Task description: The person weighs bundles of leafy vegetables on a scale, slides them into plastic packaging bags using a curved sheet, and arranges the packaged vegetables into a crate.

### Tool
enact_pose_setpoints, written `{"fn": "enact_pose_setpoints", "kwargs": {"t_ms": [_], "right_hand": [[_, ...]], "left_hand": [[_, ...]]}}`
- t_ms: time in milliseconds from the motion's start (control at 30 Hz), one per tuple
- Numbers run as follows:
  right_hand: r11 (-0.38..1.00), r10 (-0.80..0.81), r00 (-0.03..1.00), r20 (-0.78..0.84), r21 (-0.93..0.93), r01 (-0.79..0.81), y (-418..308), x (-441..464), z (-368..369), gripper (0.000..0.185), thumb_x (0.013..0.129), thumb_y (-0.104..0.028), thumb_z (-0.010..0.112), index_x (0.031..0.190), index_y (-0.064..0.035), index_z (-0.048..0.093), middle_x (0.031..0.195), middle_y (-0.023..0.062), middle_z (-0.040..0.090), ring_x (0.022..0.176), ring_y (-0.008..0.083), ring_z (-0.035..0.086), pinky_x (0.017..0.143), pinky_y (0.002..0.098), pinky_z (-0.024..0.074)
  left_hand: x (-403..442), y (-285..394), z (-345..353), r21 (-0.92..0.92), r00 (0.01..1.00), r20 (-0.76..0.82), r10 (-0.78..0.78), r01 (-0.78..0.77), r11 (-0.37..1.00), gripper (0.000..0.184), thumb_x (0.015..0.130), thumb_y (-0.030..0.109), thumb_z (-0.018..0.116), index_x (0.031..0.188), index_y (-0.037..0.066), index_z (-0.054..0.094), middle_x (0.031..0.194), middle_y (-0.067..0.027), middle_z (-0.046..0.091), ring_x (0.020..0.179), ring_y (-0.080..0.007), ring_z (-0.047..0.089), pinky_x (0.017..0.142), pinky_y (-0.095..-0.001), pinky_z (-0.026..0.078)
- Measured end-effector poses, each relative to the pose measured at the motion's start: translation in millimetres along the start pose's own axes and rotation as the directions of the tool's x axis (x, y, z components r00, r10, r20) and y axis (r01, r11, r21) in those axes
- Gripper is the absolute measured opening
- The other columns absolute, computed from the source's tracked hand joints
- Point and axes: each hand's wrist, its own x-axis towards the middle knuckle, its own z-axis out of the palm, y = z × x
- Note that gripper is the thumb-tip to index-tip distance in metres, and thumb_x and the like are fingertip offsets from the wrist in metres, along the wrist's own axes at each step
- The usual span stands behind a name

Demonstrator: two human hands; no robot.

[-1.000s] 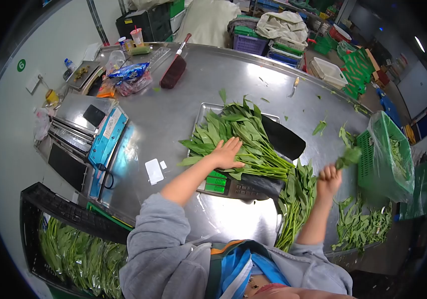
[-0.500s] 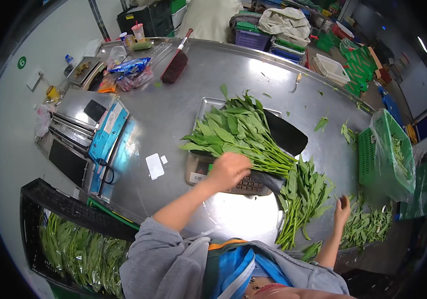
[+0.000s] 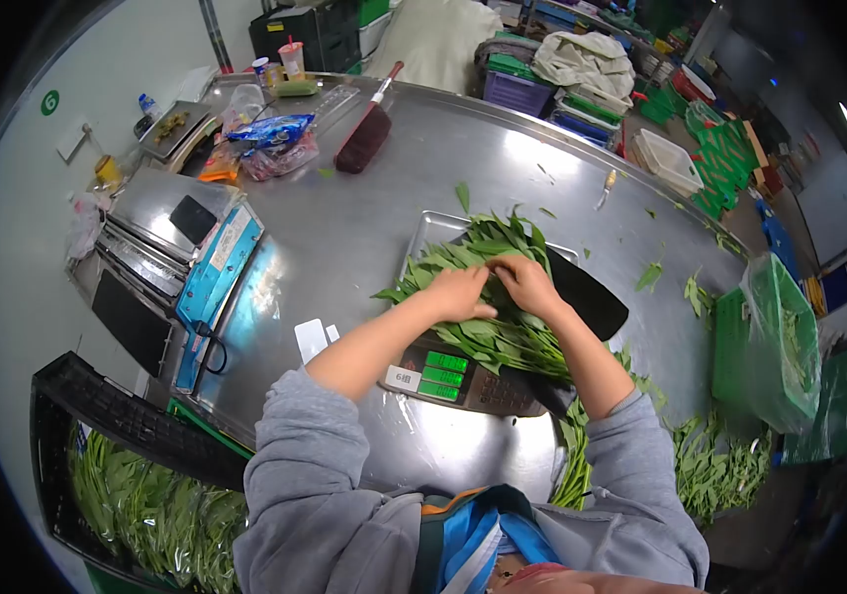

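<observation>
A pile of leafy green stems (image 3: 483, 337) lies across the weighing scale (image 3: 493, 391), whose green display is lit. My left hand (image 3: 458, 294) rests on the leaves, its fingers bent; what lies under them is hidden. Close beside it, my right hand (image 3: 525, 283) has its fingers curled down at the leaves, with the fingertips near those of my left hand. What its fingers hold is too small to make out. A black sheet-like piece (image 3: 590, 295) sits to the right of the pile. More stems (image 3: 572, 465) lie partly behind my right forearm.
A red brush (image 3: 364, 139) and bagged goods (image 3: 275, 144) are at the back left. A second scale (image 3: 221, 257) stands left. A green basket (image 3: 735, 342) is at the right, loose greens (image 3: 720, 465) below it. A black crate (image 3: 57, 485) holds packed greens. A small knife (image 3: 607, 188) lies behind.
My right hand has come from the right side of the table to the leaves on the scale. My left hand has moved up onto the leaves from near the keypad. The view has shifted slightly.
</observation>
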Motion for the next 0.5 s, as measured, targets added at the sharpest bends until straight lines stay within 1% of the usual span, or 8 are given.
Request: {"fn": "enact_pose_setpoints", "kwargs": {"t_ms": [33,100,200,267,300,333,433,500], "right_hand": [[1.0,-0.011,1.0,0.011,0.003,0.011,7,8,5,0.022,0.081,-0.01,0.056,0.101,-0.0023,0.062,0.096,0.0157,0.063,0.09,0.0333,0.059,0.077,0.0398,0.0461],[0.922,-0.083,0.988,-0.127,-0.386,0.028,17,18,14,0.026,0.078,-0.014,0.06,0.102,-0.0044,0.061,0.101,0.0144,0.062,0.093,0.0318,0.058,0.078,0.0411,0.0449],[0.86,0.064,0.977,-0.204,-0.486,-0.157,25,22,21,0.031,0.075,-0.019,0.065,0.102,-0.0052,0.062,0.108,0.0107,0.059,0.102,0.0279,0.054,0.083,0.0409,0.0418],[0.852,0.105,0.974,-0.202,-0.487,-0.193,30,21,23,0.031,0.075,-0.02,0.065,0.102,-0.0049,0.062,0.108,0.0103,0.059,0.103,0.0274,0.054,0.084,0.0409,0.0412],[0.865,0.11,0.97,-0.217,-0.459,-0.201,33,20,24,0.031,0.075,-0.021,0.065,0.101,-0.0047,0.062,0.109,0.0105,0.059,0.103,0.0276,0.053,0.085,0.0408,0.0407],[0.879,0.115,0.966,-0.233,-0.43,-0.209,35,20,26,0.031,0.075,-0.022,0.066,0.1,-0.0044,0.063,0.109,0.0108,0.059,0.103,0.0279,0.053,0.085,0.0406,0.0403],[0.879,0.071,0.961,-0.267,-0.439,-0.187,35,16,33,0.031,0.075,-0.022,0.066,0.1,-0.0041,0.063,0.111,0.0108,0.058,0.104,0.0282,0.052,0.084,0.04,0.0408],[0.88,0.091,0.961,-0.262,-0.431,-0.2,34,13,38,0.029,0.076,-0.021,0.066,0.099,-0.0043,0.063,0.11,0.0103,0.058,0.106,0.0276,0.051,0.086,0.0395,0.0395]], "left_hand": [[-4,-4,0,-0.016,0.999,0.031,0.029,-0.028,0.999,0.08,0.08,0.051,0.057,0.137,0.002,0.028,0.128,-0.0212,0.044,0.112,-0.0367,0.048,0.09,-0.0427,0.042],[-16,-13,8,0.086,0.99,0.074,0.118,-0.124,0.989,0.08,0.08,0.053,0.056,0.137,0.004,0.028,0.135,-0.0204,0.038,0.117,-0.0335,0.046,0.094,-0.041,0.04],[-14,-31,10,0.042,0.983,0.007,0.182,-0.182,0.982,0.072,0.081,0.05,0.057,0.134,0.005,0.036,0.133,-0.0183,0.044,0.114,-0.032,0.049,0.096,-0.0389,0.04],[3,-41,-20,-0.321,0.975,0.15,0.163,-0.107,0.941,0.057,0.082,0.042,0.058,0.125,0.006,0.05,0.116,-0.0182,0.057,0.103,-0.032,0.057,0.09,-0.0385,0.044],[13,-47,-33,-0.365,0.994,0.08,0.069,-0.035,0.93,0.044,0.081,0.036,0.059,0.114,0.008,0.059,0.099,-0.0186,0.064,0.093,-0.0326,0.061,0.083,-0.0393,0.047],[24,-57,-29,-0.378,0.98,-0.182,-0.079,0.004,0.926,0.035,0.079,0.031,0.061,0.108,0.01,0.064,0.095,-0.0166,0.065,0.09,-0.0326,0.062,0.078,-0.0402,0.048],[61,-81,-23,-0.434,0.891,-0.335,-0.308,0.144,0.889,0.028,0.077,0.024,0.064,0.101,0.01,0.067,0.096,-0.0144,0.065,0.089,-0.0323,0.062,0.078,-0.0388,0.048],[74,-86,-12,-0.412,0.902,-0.34,-0.264,0.109,0.905,0.025,0.075,0.021,0.066,0.098,0.01,0.068,0.095,-0.0133,0.066,0.089,-0.031,0.062,0.08,-0.0395,0.047]]}}
